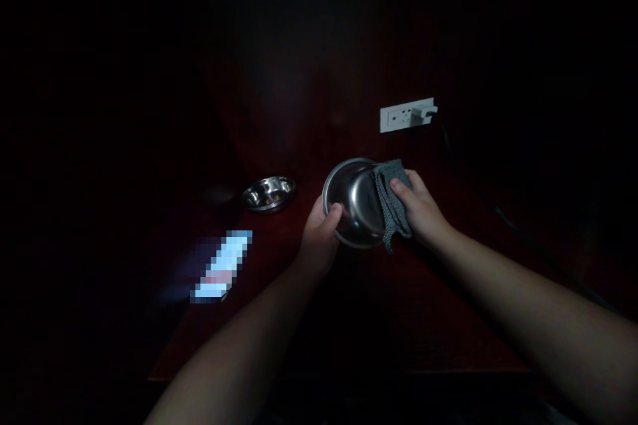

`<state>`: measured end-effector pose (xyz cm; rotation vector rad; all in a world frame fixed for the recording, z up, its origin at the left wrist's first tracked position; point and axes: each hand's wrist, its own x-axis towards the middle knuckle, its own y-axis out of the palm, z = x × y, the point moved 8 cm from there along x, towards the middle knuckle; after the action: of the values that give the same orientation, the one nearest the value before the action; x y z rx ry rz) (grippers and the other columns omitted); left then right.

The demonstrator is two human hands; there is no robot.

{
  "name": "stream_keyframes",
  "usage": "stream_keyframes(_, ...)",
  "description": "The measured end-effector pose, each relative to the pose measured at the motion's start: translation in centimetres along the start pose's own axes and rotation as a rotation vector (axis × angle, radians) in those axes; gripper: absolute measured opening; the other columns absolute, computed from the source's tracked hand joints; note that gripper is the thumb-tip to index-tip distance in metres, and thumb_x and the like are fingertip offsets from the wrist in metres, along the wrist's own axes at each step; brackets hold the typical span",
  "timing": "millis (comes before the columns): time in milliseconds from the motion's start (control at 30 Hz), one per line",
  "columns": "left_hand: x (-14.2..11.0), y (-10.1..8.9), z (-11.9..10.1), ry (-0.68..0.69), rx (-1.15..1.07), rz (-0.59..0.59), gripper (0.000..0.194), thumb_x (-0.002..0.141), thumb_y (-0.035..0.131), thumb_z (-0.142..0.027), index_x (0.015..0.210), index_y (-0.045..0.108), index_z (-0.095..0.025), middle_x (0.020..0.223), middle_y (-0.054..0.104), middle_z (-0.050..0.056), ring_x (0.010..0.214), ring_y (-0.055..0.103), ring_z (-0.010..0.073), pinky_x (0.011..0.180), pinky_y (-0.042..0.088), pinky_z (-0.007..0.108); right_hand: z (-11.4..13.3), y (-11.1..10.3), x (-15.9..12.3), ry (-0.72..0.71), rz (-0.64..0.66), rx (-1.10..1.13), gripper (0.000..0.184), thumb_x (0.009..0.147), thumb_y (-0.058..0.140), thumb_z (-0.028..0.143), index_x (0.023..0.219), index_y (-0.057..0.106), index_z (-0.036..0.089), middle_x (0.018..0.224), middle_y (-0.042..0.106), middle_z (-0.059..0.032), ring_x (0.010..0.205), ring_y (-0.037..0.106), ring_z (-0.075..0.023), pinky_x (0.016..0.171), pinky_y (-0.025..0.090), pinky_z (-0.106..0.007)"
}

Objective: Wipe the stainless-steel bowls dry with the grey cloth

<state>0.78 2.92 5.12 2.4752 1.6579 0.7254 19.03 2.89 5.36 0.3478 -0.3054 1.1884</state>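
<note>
The left hand's grip is closed on the rim of a round, silvery metal bowl over the dark red surface; the right hand's holds a folded grey woven cloth against its right side. The smooth metal could slip if the left thumb loosened under the cloth's push. Counted: two bowls, including a shallow shiny metal bowl farther left; one cloth; one white socket plate.

Steel bowl partly hidden by grey cloth, bright rectangle pixelated, forearms cut off by edges
</note>
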Motion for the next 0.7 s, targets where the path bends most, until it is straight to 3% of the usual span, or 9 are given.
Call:
stream_keyframes(233,0.1,-1.9,0.5,0.022,0.177,-0.139,0.029,0.083,0.052,-0.036,0.106,0.055,-0.019,0.096,0.063,0.006,0.087,0.059,0.0181,0.079,0.047,0.031,-0.1,0.6,-0.3,-0.012,0.093,-0.073,0.037,0.075,0.059,0.053,0.096,0.054,0.023,0.091,0.062,-0.0031,0.084,0.060,-0.0215,0.080,0.048,-0.041)
stream_keyframes(700,1.0,-2.2,1.0,-0.027,0.097,-0.158,0.030,0.080,0.055,-0.033,0.106,0.058,-0.019,0.099,0.064,0.005,0.093,0.058,0.0201,0.086,0.044,0.034,0.0,1.5,-0.6,-0.069,0.263,-0.140,0.045,0.079,0.057,0.050,0.114,0.051,0.023,0.106,0.060,-0.0062,0.098,0.058,-0.0243,0.090,0.044,-0.044)
